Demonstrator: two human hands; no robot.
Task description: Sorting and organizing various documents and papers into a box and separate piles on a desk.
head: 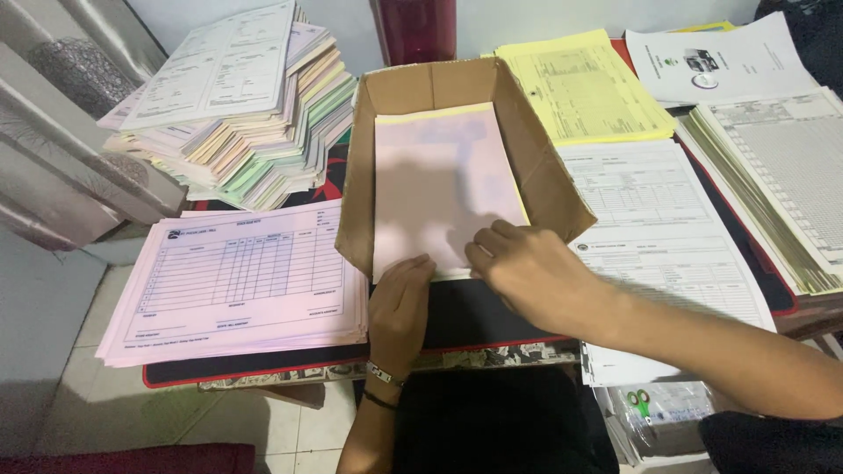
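An open cardboard box (386, 96) lies on the desk with its open front toward me. A stack of sheets sits inside, pale pink paper (430, 189) on top and a yellow edge showing at the back and right. My left hand (399, 307) rests at the near left corner of the pink sheets, fingers curled on the edge. My right hand (527, 268) presses its fingertips on the near right corner of the same stack. Neither hand lifts anything.
A pink printed form stack (237, 281) lies left of the box, a tall mixed-colour pile (237, 105) behind it. Yellow sheets (580, 83) and white forms (659, 219) lie to the right, more stacks (773, 175) at far right. The desk's front edge is red-trimmed.
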